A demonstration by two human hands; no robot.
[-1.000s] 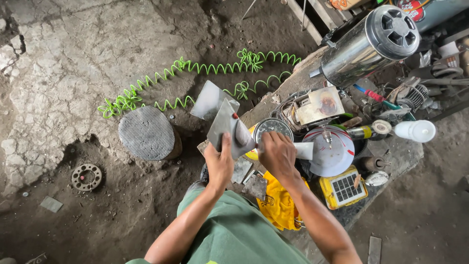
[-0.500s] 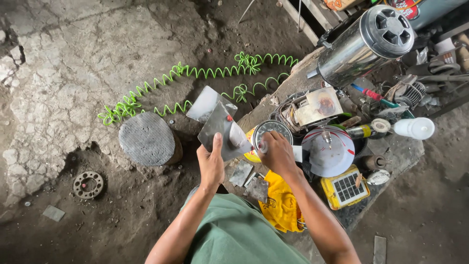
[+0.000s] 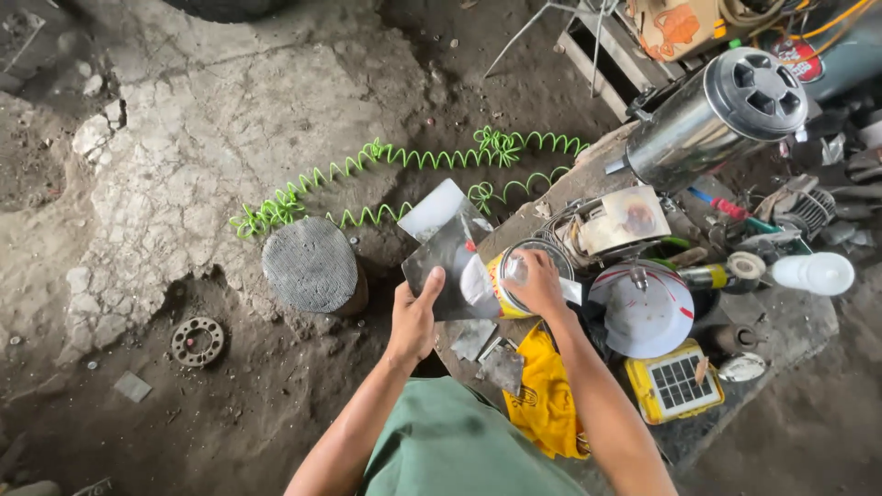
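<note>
Holding a shiny metal sheet [image 3: 447,266] at the centre of the frame, the left hand [image 3: 415,321] is closed on the sheet's lower edge, thumb on the near face, and keeps it tilted above the dirt floor [image 3: 165,165]. The right hand [image 3: 537,283] is closed over the top of a yellow tin can [image 3: 511,280] just right of the sheet; the can stands at the near edge of the cluttered counter [image 3: 790,321]. A yellow cloth [image 3: 542,395] lies below the can. To the right sit a white round lid [image 3: 643,308], a small solar panel unit [image 3: 675,386] and a white bottle [image 3: 813,273]. A large steel cylinder [image 3: 712,115] lies at upper right. On the floor, a green coiled hose [image 3: 386,161] curls past a grey ribbed block [image 3: 312,266], and a rusty flange ring [image 3: 197,341] lies at lower left.
</note>
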